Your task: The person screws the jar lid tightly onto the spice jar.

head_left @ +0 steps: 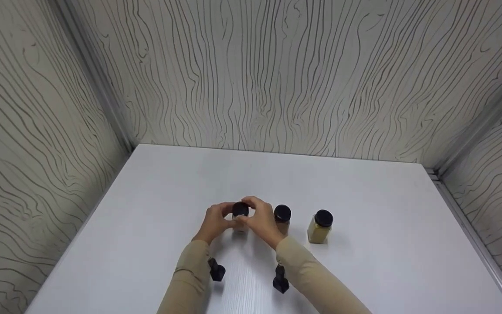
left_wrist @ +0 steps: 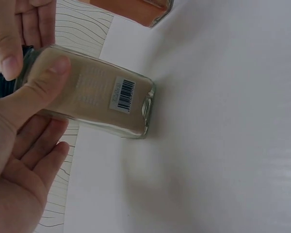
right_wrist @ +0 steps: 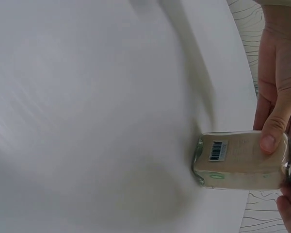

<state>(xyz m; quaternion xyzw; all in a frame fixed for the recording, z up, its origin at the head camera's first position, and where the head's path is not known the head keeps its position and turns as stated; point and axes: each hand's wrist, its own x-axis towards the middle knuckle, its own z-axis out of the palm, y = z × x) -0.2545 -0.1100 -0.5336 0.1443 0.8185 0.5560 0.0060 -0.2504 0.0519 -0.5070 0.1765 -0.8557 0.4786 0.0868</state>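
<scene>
A square glass jar (left_wrist: 102, 90) of beige powder, with a barcode label, stands between both hands, upright in the head view. My left hand (head_left: 216, 221) holds its body, the thumb lying across the glass and fingers behind it. At the top, my right hand (head_left: 263, 221) grips the black cap (head_left: 240, 209) between thumb and fingers. The cap is on the jar; whether it is tight or loose I cannot tell. Only a few fingertips of the right hand show in the right wrist view.
Just right of the hands is a jar of orange-brown powder (head_left: 282, 226), partly behind the right wrist. A jar of yellow powder (head_left: 318, 233) stands farther right. All are on a white table (head_left: 181, 174), with wood-grain patterned panels (head_left: 251, 78) behind and at the sides.
</scene>
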